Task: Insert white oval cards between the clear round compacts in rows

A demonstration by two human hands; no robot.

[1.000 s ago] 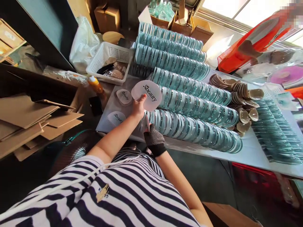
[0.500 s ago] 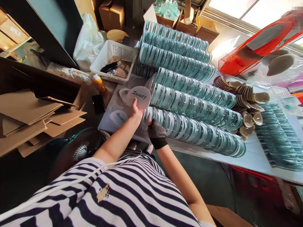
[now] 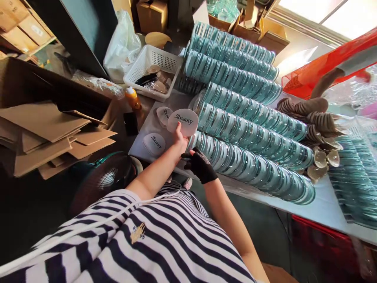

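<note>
Hands first: your left hand [image 3: 178, 138] has its grip pinched on the lower edge of a white teardrop-shaped lid [image 3: 182, 122] printed "Sbeauty", holding it up just above the near-left corner of the desk [image 3: 321, 204]. Your right hand [image 3: 199, 165], in a black dotted glove, sits just beside it with the fingers loosely curled and the thumb poking toward the left hand. It's right up against the near end of the front row of teal-rimmed clear cases [image 3: 250, 169], but you can't really tell whether that grip has anything in it.

2 more printed lids lie flat on the desk: 1 [image 3: 154, 144] left of your left hand, another [image 3: 163, 114] partly hidden behind the lid you're holding. The cases run in long, tightly packed rows across the desk, standing on edge. Past them there's a heap of tan sponge pads [image 3: 319, 122]. A white plastic basket [image 3: 153, 65] sits at the far-left corner, with an orange-capped bottle [image 3: 132, 98] near it. Flattened cardboard [image 3: 44, 133] is stacked off to your left, and a fan [image 3: 108, 179] sits below the desk edge.
</note>
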